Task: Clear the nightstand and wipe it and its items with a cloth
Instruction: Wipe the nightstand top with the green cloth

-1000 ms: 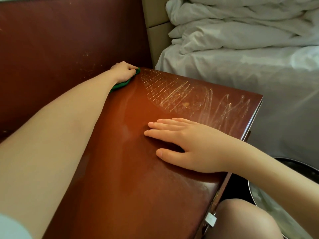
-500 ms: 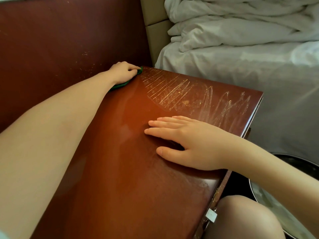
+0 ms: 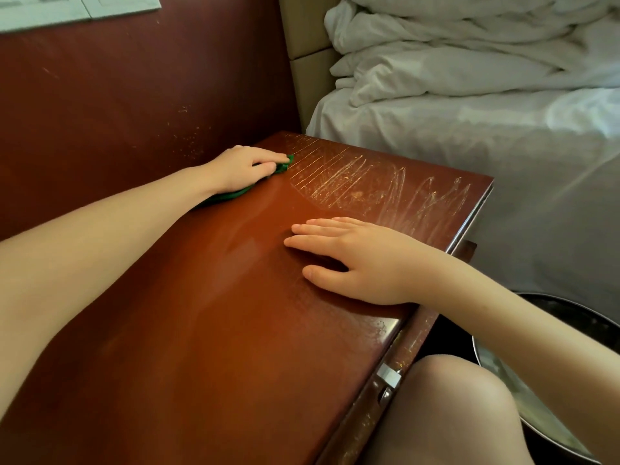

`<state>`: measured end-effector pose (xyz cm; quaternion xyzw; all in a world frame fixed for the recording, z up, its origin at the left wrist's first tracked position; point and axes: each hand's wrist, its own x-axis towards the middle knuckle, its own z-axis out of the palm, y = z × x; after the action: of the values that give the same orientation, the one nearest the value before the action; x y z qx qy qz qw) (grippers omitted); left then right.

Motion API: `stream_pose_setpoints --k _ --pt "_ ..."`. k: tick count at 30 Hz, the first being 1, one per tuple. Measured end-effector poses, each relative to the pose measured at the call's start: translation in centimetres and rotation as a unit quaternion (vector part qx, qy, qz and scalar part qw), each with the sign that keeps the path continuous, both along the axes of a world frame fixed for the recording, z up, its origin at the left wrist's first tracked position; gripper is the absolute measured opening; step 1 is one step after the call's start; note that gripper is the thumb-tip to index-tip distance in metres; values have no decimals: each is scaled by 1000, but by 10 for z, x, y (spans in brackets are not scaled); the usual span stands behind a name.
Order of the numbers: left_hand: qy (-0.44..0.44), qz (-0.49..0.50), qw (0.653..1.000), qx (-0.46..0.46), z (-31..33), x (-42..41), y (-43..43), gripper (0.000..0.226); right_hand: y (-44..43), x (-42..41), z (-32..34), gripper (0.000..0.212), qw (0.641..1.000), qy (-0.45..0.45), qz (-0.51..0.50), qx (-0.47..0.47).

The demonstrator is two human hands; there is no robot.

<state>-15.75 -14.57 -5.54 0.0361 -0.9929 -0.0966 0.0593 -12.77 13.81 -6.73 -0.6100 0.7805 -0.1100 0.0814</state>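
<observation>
The reddish-brown nightstand top (image 3: 214,313) fills the middle of the view, with no items on it. Wet wipe streaks mark its far right part. My left hand (image 3: 243,167) grips a green cloth (image 3: 235,193) and presses it on the top's far left corner, beside the dark red wall panel. Most of the cloth is hidden under the hand. My right hand (image 3: 359,256) lies flat on the top near its right edge, fingers straight and pointing left.
A bed (image 3: 486,135) with rumpled white bedding stands right behind the nightstand. A dark round bin (image 3: 553,330) with a pale liner sits on the floor at the right. My knee (image 3: 449,414) is against the nightstand's front edge, by a metal latch (image 3: 388,377).
My left hand has slid the cloth slightly to the right along the back edge. My right hand has stayed flat in place.
</observation>
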Motion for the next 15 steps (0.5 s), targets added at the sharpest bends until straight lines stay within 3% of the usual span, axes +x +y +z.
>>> stream_pose_setpoints --k 15 --pt "-12 -106 994 -19 -3 76 43 37 0 0 -2 51 1000 8 1 -4"
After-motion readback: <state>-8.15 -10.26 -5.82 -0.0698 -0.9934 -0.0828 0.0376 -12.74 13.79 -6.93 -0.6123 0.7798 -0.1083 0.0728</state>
